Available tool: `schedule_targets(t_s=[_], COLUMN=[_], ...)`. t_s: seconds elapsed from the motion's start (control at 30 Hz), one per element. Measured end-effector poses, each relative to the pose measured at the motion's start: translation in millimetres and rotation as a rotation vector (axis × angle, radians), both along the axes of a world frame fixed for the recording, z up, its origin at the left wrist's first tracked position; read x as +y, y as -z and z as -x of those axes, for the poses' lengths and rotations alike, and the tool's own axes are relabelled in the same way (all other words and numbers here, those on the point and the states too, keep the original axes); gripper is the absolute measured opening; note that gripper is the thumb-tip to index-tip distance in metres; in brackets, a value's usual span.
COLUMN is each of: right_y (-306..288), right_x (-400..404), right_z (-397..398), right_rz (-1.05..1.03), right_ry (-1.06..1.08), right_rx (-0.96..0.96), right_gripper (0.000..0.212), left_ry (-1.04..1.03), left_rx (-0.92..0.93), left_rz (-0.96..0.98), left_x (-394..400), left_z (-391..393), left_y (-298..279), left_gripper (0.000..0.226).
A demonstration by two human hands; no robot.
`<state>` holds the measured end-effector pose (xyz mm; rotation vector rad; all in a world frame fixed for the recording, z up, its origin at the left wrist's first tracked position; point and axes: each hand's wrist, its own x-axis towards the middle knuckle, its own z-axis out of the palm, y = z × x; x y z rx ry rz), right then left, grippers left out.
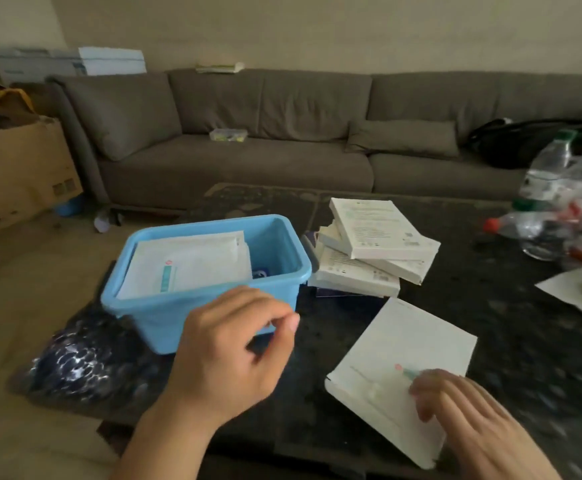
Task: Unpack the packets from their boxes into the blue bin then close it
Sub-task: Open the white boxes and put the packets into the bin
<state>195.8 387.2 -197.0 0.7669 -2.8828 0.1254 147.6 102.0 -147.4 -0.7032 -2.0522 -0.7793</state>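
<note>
Mid-unpacking at a dark coffee table (490,306): we see the blue bin (210,306) standing open at the table's near-left corner, already holding flat white packets (192,261) that lean against its left wall, within easy reach for dropping more in. Just beside the bin, toward the table's far edge, a loose stack of white boxes (369,251) waits, seemingly parked there to be worked through one at a time. No lid is visible to us.

Our left hand (227,355) hovers in front of the bin, fingers curled with thumb and forefinger nearly meeting; we cannot tell whether anything is pinched between them.

Our right hand (469,417) rests with relaxed fingertips on a flat white box (404,362) lying near the table's front edge, touching rather than gripping it, likely steadying it to be opened next. Empty plastic bottles (559,188) crowd the far-right corner.
</note>
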Motion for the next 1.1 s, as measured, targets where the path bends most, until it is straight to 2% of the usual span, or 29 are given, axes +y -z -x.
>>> schedule_targets(t_s=[0.13,0.2,0.27,0.37,0.47,0.6,0.7,0.8,0.9,1.03,1.1], right_y=[-3.4,-7.4,-14.4,-29.6,-43.4,-48.0,-45.6,-45.8,-49.8,-53.9,-54.7], right_x=[-0.4,0.4,-0.1,0.5,4.4,7.7,9.5,10.1,9.2,8.4,9.8], right_z=[-1.2,1.6,5.4,14.3,21.6,24.5,25.7,25.5,23.7,19.1,17.2], right_rz=[0.210,0.335,0.552,0.852,0.999,1.068,1.073,1.086,1.124,1.185,1.212], right_ry=[-0.006,0.044,0.129,0.279,0.318,0.340,0.356,0.372,0.383,0.406,0.405], right_rx=[0.066,0.118,0.149,0.166,0.147,0.114,0.114,0.096,0.067,0.002,-0.045], right_gripper=[0.022,0.025,0.033,0.035,0.032,0.034,0.036,0.035,0.034,0.039,0.039], left_ry=[0.222,0.259,0.302,0.316,0.242,0.181,0.146,0.144,0.154,0.165,0.205], left_rx=[0.109,0.119,0.114,0.041,-0.095,-0.173,-0.167,-0.149,-0.048,0.196,0.282], left_rz=[-0.006,0.028,0.117,0.171,0.131,0.216,0.369,0.404,0.353,0.253,0.191], left_x=[35.7,50.6,64.2,84.0,97.1,110.7,119.6,122.4,121.5,112.0,102.8], left_z=[-18.6,-26.0,-27.9,-19.2,-5.2,3.1,4.5,6.6,8.9,6.5,3.9], left_y=[16.5,23.4,29.9,36.5,37.8,34.2,32.7,33.4,37.3,33.4,28.8], left_gripper=[0.026,0.025,0.021,0.010,0.020,0.032,0.031,0.028,0.020,0.004,0.005])
